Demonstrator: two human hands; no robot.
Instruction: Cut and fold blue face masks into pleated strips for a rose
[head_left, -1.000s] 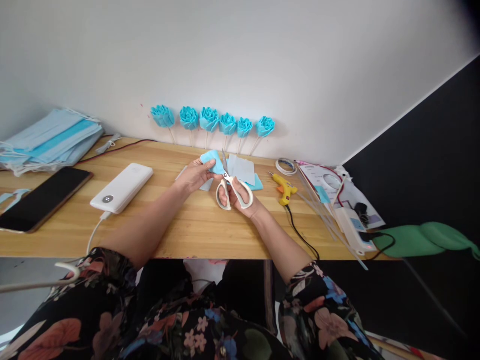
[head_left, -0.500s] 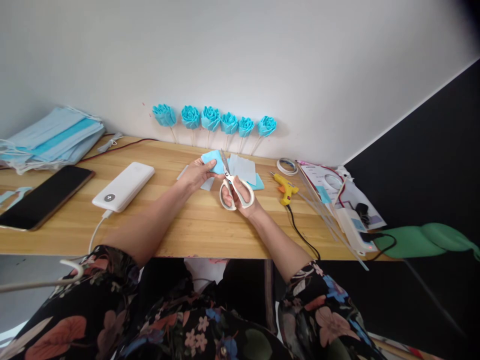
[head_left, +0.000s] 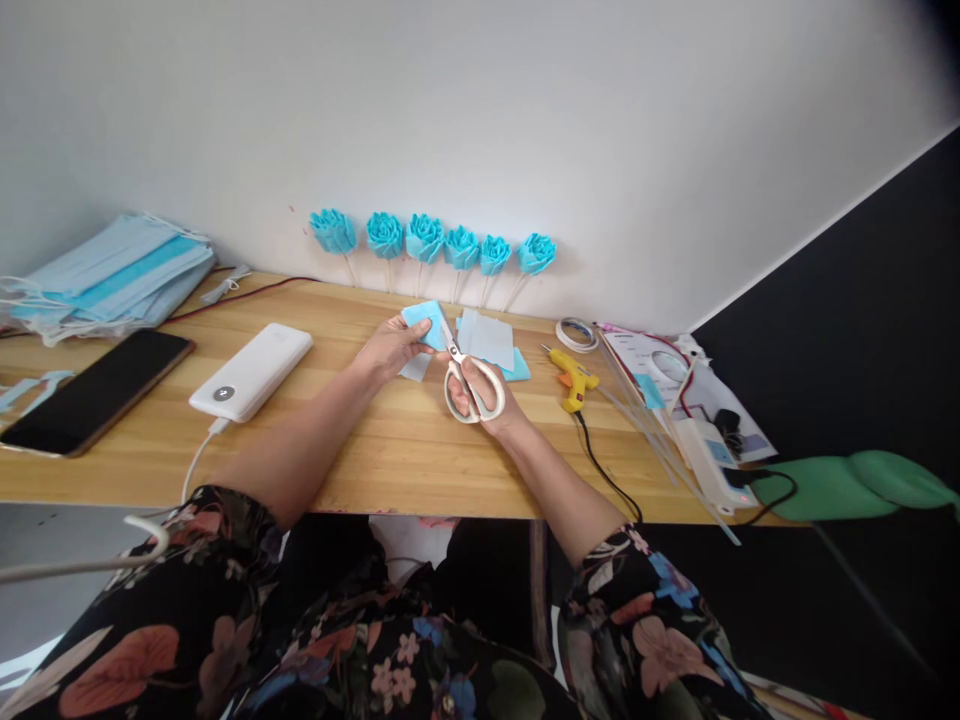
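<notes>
Your left hand (head_left: 391, 347) pinches thin, flat blue fabric (head_left: 432, 314); just right of that pinch, your right hand (head_left: 484, 391) grips metal-bladed scissors (head_left: 454, 351) by white oval loops, now closer together than before.

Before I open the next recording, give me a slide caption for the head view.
Left hand holding blue cloth, right hand holding scissors at its edge, six blue flowers beyond.

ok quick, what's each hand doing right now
Left hand: closed, pinching a light blue piece.
Right hand: closed, holding the scissors by the handles.
</notes>
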